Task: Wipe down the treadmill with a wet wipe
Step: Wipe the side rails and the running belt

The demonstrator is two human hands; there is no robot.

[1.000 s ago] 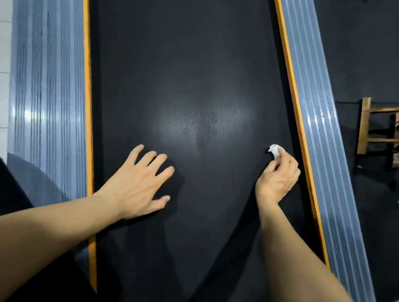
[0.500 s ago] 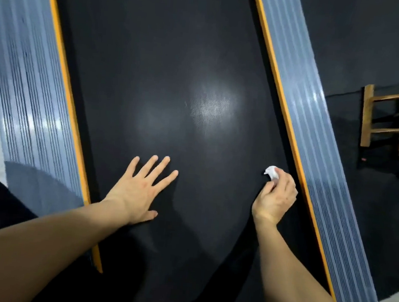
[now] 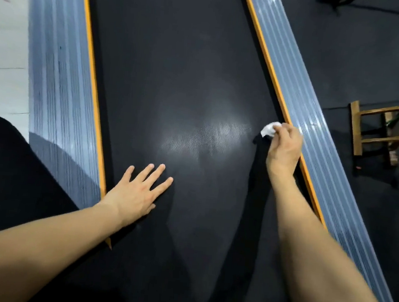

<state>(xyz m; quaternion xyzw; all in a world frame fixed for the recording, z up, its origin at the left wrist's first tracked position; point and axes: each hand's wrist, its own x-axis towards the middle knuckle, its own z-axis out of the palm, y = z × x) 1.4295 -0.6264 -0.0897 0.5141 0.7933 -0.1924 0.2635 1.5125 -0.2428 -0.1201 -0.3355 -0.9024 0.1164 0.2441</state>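
Since a second ago our right hand [image 3: 284, 144] has slid the pinched wet wipe [image 3: 268, 130] farther up the treadmill belt [image 3: 176, 75], beside its orange edge; our left hand [image 3: 138, 191] stays spread flat. Most of the belt looks unwiped.

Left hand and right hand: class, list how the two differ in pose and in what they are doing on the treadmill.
The left hand lies flat with fingers spread; the right hand is curled.
The left hand holds nothing; the right hand pinches a white wipe.
The left hand sits near the left orange strip; the right hand works beside the right orange strip.
Both are bare and on the black belt.
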